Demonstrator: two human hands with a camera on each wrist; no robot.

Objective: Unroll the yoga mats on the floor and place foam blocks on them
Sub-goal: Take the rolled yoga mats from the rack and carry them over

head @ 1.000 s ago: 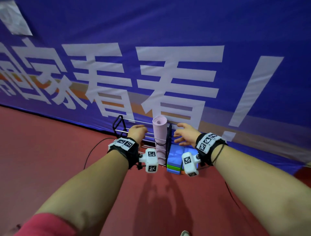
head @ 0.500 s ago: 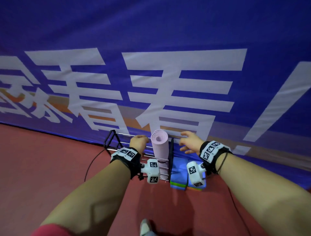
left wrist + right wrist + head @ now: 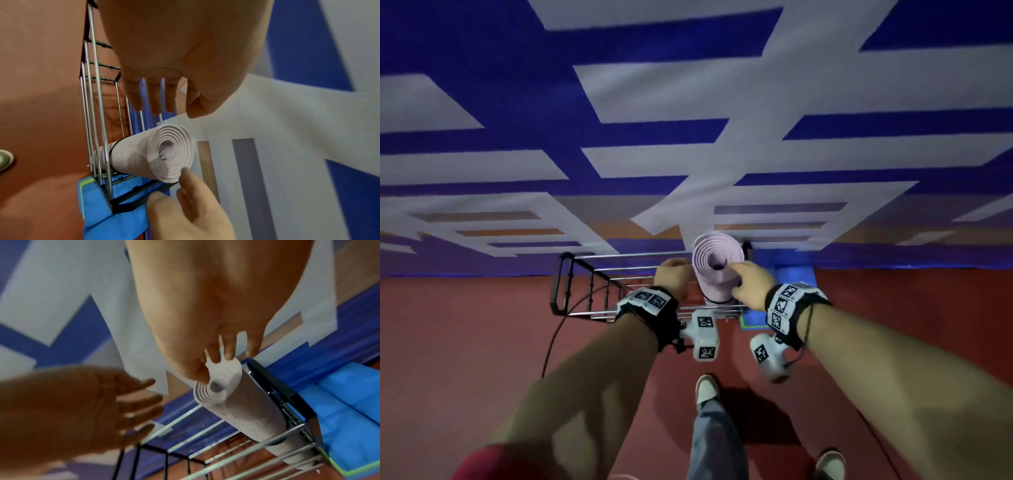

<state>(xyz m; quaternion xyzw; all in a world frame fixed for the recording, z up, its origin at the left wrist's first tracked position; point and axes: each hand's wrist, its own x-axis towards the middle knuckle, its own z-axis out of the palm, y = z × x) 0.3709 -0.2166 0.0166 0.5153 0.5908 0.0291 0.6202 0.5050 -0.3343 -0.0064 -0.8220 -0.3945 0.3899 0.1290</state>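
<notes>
Pink mat [image 3: 717, 265] hides its lower end inside rack [image 3: 585, 284].

both hands closer to the rolled mat [image 3: 717, 265], right hand [image 3: 751, 289] fingers now touching its top rim

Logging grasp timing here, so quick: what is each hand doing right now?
Left hand: open, fingers relaxed beside the rolled pink mat, holding nothing.
Right hand: open, fingers just touching the mat's top end, not yet gripping.
</notes>
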